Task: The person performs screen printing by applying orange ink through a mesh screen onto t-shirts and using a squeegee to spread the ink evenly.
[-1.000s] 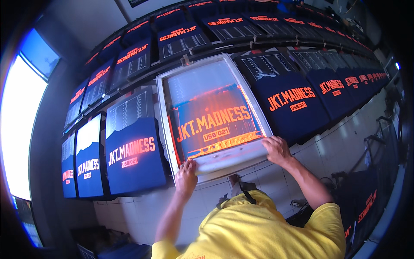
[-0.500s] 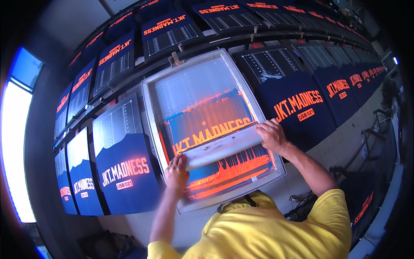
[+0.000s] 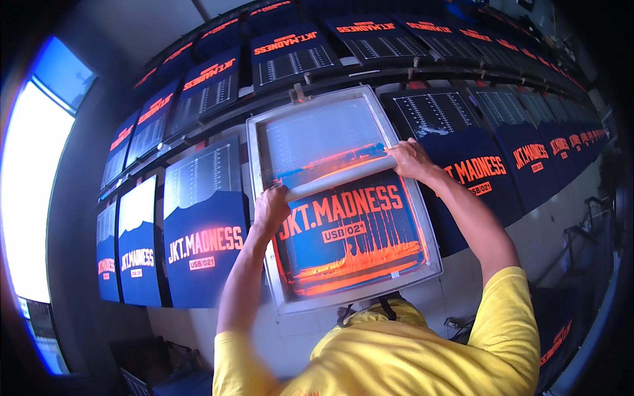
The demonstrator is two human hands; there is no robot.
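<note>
A framed printing screen (image 3: 256, 152) lies in front of me over a dark blue shirt on a board. Across its mesh I hold a long grey squeegee (image 3: 340, 177), slightly slanted, its right end farther away. My left hand (image 3: 272, 210) is closed round its left end, and my right hand (image 3: 411, 160) grips its right end. Below the squeegee, orange lettering and a small label box show through the mesh. Streaks of orange ink (image 3: 360, 261) cover the near part, and more orange ink lies just beyond the squeegee. The blade edge is hidden.
Printed dark blue shirts on boards stand on both sides, such as one at left (image 3: 205, 264) and one at right (image 3: 528, 165). Another row (image 3: 290, 43) runs behind a dark rail. A metal bracket (image 3: 300, 92) touches the screen's far edge. A bright window (image 3: 39, 185) is at far left.
Both hands have pushed the squeegee away from me up the screen, uncovering the orange lettering below it. The view has shifted, so the surroundings sit farther right.
</note>
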